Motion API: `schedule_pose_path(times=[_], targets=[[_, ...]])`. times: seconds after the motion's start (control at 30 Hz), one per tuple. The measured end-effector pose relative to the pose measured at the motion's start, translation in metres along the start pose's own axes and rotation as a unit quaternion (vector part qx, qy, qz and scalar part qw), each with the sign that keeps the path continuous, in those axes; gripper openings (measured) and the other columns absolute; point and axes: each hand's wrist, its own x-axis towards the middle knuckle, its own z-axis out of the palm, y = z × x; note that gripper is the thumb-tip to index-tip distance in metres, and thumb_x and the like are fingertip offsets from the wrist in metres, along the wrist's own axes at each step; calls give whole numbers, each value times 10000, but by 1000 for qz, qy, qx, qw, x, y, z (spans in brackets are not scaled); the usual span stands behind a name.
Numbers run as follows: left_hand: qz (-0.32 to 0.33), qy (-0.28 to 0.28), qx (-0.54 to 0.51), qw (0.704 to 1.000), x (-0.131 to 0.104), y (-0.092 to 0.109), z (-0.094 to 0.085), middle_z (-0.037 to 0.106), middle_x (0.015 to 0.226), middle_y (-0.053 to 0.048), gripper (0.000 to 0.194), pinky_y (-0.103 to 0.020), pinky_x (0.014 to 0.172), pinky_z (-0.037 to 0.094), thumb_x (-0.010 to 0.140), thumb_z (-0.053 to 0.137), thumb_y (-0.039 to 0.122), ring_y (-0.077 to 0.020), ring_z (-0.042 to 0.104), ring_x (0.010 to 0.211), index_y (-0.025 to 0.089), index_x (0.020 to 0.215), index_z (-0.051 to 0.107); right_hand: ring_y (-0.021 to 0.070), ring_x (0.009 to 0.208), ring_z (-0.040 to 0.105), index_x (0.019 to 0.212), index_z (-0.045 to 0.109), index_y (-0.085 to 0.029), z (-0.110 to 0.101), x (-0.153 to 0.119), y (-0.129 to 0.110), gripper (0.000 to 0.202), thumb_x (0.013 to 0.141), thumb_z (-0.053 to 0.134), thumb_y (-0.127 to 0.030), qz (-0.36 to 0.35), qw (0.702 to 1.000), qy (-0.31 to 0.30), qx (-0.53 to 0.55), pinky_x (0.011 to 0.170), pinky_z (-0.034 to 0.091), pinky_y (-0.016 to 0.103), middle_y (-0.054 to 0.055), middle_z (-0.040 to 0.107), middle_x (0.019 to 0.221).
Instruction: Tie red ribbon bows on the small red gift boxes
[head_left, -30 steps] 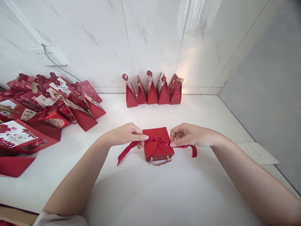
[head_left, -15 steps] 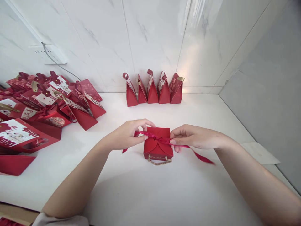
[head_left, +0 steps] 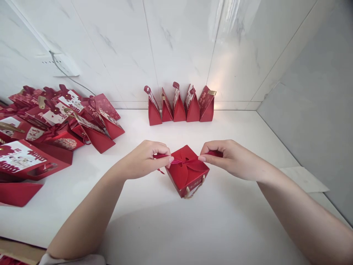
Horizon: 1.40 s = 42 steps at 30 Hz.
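Note:
A small red gift box [head_left: 184, 180] with petal-shaped top flaps sits turned at an angle on the white table. A gold rope handle [head_left: 194, 190] hangs from its near side. Across its top runs a crimson ribbon [head_left: 190, 161], crossed or knotted at the middle of the flaps. At the box's left corner, my left hand [head_left: 150, 158] pinches one ribbon end between thumb and fingers. On the other side my right hand [head_left: 230, 158] grips the opposite end, partly bunched inside the fingers. Between the two hands the ribbon looks drawn taut.
Several upright red triangular boxes [head_left: 179, 110] line the wall at the back. A crowded pile of red gift boxes [head_left: 60, 136] covers the left side. A white sheet [head_left: 303, 179] lies at the right, near a grey panel [head_left: 311, 110]. A cable [head_left: 68, 78] runs down from a wall socket.
The box has turned counter-clockwise, its handle side now facing lower right. My right hand has closed around its ribbon end, whose loose tail no longer trails. My left hand stays nearly in place.

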Motion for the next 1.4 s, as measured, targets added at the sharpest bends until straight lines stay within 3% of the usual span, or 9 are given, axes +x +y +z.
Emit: schedule_pose_path(times=[0.13, 0.27, 0.4, 0.57, 0.8, 1.07, 1.13, 1.27, 1.4], targets=[[-43, -50, 15, 998, -3, -3, -8, 593, 676, 11, 282, -212, 488, 309, 868, 522, 316, -81, 422, 548, 172, 646, 620, 175, 741, 583, 847, 667, -230, -7, -5, 1, 202, 915, 545, -377, -86, 992, 62, -66, 665, 452, 304, 36, 673, 857], [-83, -128, 18, 988, 0, -9, -7, 624, 690, -9, 281, -212, 455, 330, 853, 540, 403, -101, 490, 539, 184, 711, 644, 182, 745, 602, 848, 636, -237, -12, -12, 2, 121, 906, 532, -264, -138, 979, 3, -148, 663, 450, 313, 30, 676, 854], [-98, -141, -24, 985, 3, -8, -2, 620, 692, 1, 278, -214, 454, 387, 829, 579, 484, -116, 542, 530, 208, 807, 607, 148, 642, 544, 857, 606, -253, -10, -17, -2, 69, 887, 544, -263, -84, 979, -59, -174, 568, 389, 280, -2, 648, 794], [-62, -138, -39, 988, 7, -7, 5, 560, 623, 15, 324, -207, 419, 350, 834, 575, 516, -98, 502, 477, 195, 785, 574, 118, 483, 395, 905, 583, -259, -2, -12, -1, 243, 910, 516, -493, 0, 984, -110, -138, 461, 273, 265, -32, 543, 625], [-21, -120, -41, 992, 11, -8, 10, 489, 571, 26, 366, -197, 400, 325, 867, 537, 497, -78, 466, 450, 174, 695, 545, 102, 461, 285, 731, 488, -227, 5, -4, 2, 394, 961, 399, -535, -9, 986, -123, -115, 449, 204, 268, -51, 396, 546], [-47, -152, -77, 984, 15, -16, 10, 500, 590, 8, 416, -186, 328, 284, 799, 606, 558, -68, 404, 433, 166, 673, 549, 99, 479, 256, 652, 418, -210, 7, 0, 3, 442, 954, 402, -533, 0, 986, -143, -81, 454, 203, 263, -50, 346, 552], [-45, -144, -80, 985, 17, -19, 11, 452, 563, 15, 429, -182, 315, 272, 815, 592, 547, -60, 356, 425, 164, 636, 518, 95, 466, 293, 631, 404, -207, 7, 1, 3, 459, 951, 400, -535, 15, 986, -154, -65, 442, 228, 258, -44, 389, 552], [-56, -149, -90, 983, 18, -23, 12, 401, 536, 30, 429, -182, 309, 285, 829, 585, 540, -53, 330, 398, 169, 633, 495, 132, 506, 522, 645, 460, -205, 6, 1, 3, 443, 939, 426, -535, 65, 978, -198, 12, 479, 393, 268, 4, 604, 605], [-68, -148, -104, 981, 18, -22, 13, 418, 522, 32, 410, -186, 301, 302, 840, 579, 512, -52, 363, 353, 168, 633, 494, 162, 560, 609, 692, 537, -197, 5, 3, 6, 395, 938, 453, -495, 90, 967, -226, 71, 576, 486, 295, 22, 662, 619]])
